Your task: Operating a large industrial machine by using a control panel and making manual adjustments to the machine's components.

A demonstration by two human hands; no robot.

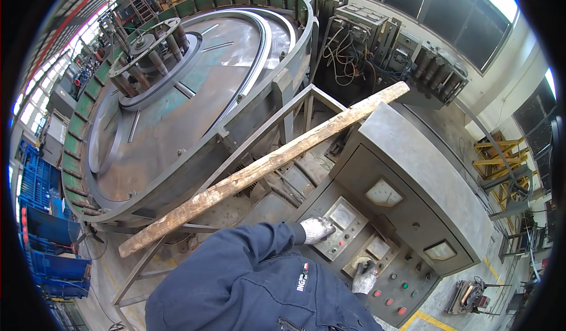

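A grey control console [424, 154] stands in front of me on the right, with gauges, knobs and coloured buttons on its sloped face. My left hand [318, 229], in a white glove with dark-smudged fingertips, is curled against the left inset panel [323, 249], just below its square meter [342, 216]. Whatever those fingers cover is hidden. On the right inset panel [386, 260], my right hand [364, 278], gloved the same way, has its fingers closed at a round pale dial knob [357, 262] beneath another meter [378, 248].
A long, worn wooden beam [265, 166] slants across, its far end by the console. Behind it lies a large round machine bed [183, 124] inside a green-edged metal wall. Cabled machinery [354, 42] stands beyond. Yellow metal stands [501, 157] and a small wheeled device [470, 296] are at right.
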